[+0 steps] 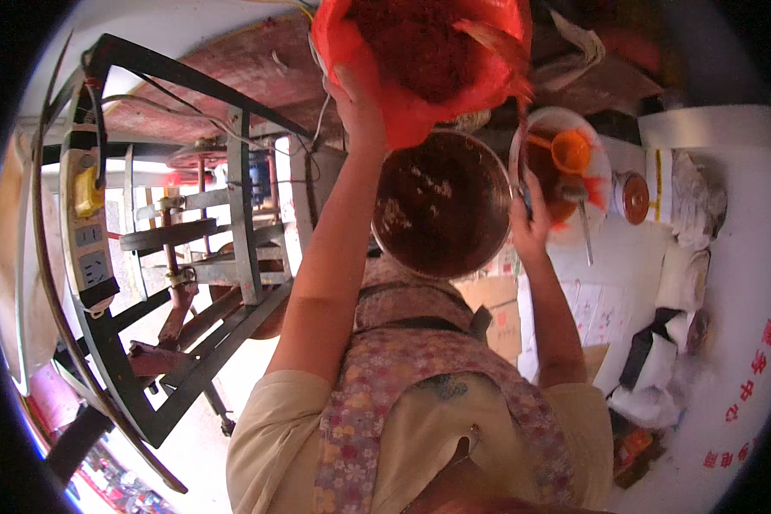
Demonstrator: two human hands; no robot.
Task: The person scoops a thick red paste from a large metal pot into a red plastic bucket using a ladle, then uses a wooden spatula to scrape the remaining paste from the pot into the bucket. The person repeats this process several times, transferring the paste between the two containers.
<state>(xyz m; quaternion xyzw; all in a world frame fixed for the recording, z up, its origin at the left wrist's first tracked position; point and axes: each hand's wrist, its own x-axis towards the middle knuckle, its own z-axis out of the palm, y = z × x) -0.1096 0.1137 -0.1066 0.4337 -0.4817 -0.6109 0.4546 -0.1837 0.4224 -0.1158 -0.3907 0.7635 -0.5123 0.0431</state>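
My left hand (358, 101) grips the near left edge of a red plastic bag (411, 127) at the top of the view. The bag is wide open, and a dark red, crumbly mass (415, 51) fills it. My right hand (531, 216) is closed round the handle of a long utensil (523, 163). That utensil reaches up toward the bag's right side, where motion smears its reddish far end, so I cannot tell its exact kind. Below the bag, a round metal pot (441, 214) holds dark brown contents with pale patches.
Right of the pot, a white basin (601, 163) holds red-brown stuff, an orange scoop (570, 152) and a metal-handled ladle (574, 190). A small brown-topped container (632, 199) stands beside it. A dark metal frame (240, 206) with a power strip (87, 223) rises at left.
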